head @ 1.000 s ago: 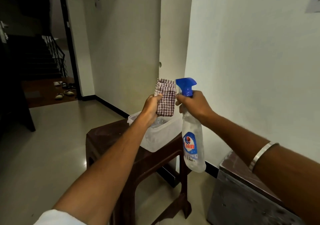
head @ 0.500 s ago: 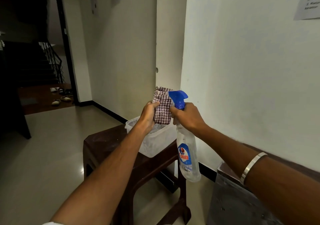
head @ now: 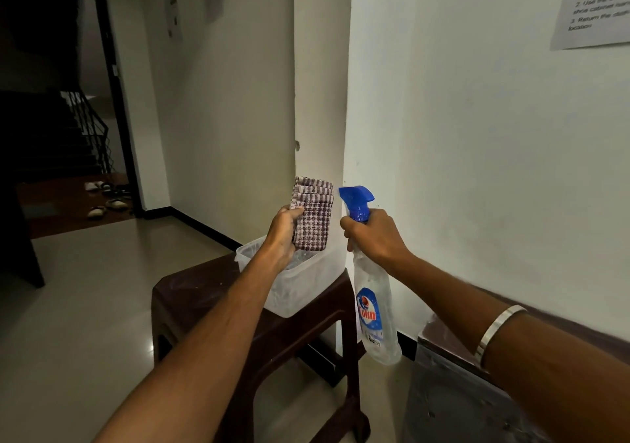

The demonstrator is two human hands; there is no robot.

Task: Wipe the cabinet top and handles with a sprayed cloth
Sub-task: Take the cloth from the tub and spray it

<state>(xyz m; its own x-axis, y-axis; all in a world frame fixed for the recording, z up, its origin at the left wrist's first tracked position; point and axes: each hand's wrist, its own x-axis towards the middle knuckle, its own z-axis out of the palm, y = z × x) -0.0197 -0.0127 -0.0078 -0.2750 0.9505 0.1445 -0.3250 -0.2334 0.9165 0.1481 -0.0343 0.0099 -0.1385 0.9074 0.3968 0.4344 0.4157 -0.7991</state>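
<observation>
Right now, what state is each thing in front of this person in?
Checked cloth: folded, held upright in the left hand.
Spray bottle: gripped at the neck by the right hand, nozzle toward the cloth, a gap between.
Plastic tub: open, on the stool.
Brown stool: upright on the floor.
Cabinet top: untouched.

Two bare arms reach fwd in a dim hallway. The left hand (head: 283,234) grips a folded checked cloth (head: 312,217), held upright; the right hand (head: 375,238) is wrapped round the neck of a clear spray bottle (head: 375,313) w/ a blue trigger head (head: 356,200), nozzle pointing at the cloth, a small gap between them. A metal bangle (head: 497,328) sits on the right forearm. Below the hands, a translucent plastic tub (head: 306,289) rests on a dark brown stool (head: 211,292). Bottom right, a cabinet top (head: 439,335) runs along the white wall. Sandals (head: 109,200) lie by the stairs, far left; a printed notice (head: 596,6) hangs top right, text too blurred to read.
</observation>
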